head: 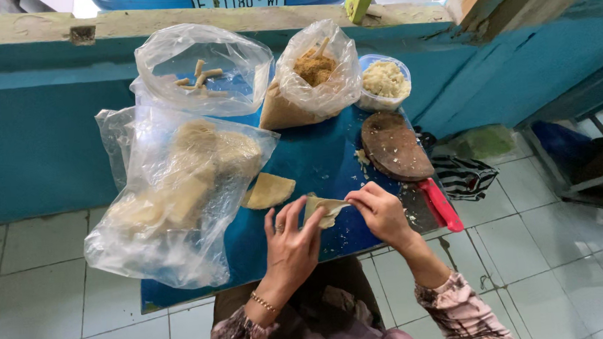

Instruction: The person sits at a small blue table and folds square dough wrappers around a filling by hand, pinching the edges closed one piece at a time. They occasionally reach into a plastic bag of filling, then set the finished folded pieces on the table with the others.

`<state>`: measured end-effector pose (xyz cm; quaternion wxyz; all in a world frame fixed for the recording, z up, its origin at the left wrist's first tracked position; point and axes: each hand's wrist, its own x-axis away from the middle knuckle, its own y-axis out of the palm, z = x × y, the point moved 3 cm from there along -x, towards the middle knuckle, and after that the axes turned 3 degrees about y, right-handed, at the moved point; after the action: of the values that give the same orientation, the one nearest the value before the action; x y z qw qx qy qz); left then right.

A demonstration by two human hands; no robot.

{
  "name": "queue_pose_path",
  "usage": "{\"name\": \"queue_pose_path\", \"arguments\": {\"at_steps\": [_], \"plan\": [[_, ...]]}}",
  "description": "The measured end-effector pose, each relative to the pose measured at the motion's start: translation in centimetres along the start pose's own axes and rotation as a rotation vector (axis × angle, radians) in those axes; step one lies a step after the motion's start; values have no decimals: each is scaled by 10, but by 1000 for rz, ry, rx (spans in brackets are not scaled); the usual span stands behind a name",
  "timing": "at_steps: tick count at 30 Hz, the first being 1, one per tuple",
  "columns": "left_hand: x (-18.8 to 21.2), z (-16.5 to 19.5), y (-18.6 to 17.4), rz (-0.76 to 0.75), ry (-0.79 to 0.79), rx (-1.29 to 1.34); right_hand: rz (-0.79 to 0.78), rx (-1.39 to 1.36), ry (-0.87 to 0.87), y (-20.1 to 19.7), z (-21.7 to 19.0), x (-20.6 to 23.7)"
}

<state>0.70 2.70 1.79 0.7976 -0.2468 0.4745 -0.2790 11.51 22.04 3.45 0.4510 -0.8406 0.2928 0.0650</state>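
**Both hands on a thin wrapper above the blue board**

I see a pale, thin wrapper [325,208] held between the two hands, just above the near edge of the blue board [315,158]. My right hand [381,212] pinches its right end between thumb and fingertips. My left hand [290,244] supports the other end from below, fingers spread and mostly straight, the sheet resting against their tips; a bracelet [263,303] sits on that wrist.

Just beyond the wrapper, a yellowish folded piece [269,190] lies flat on the board. To the left, a large clear bag [172,204] holds a stack of pale sheets. To the right, a brown wooden paddle [394,146] with a red handle [441,205] rests at the board's edge, crumbs scattered near it.

At the far end stand a clear bag of small rolled sticks [200,75], an open bag of brown crumbly filling [313,69] and a tub [383,82] of pale mash. Behind them runs a blue wall [31,128]; below is a tiled floor [545,232].
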Motion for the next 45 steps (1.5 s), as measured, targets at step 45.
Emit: {"name": "queue_pose_path", "arguments": {"at_steps": [45], "plan": [[3, -4, -3, -62, -207, -137, 534, 567, -337, -9, 12, -197]]}}
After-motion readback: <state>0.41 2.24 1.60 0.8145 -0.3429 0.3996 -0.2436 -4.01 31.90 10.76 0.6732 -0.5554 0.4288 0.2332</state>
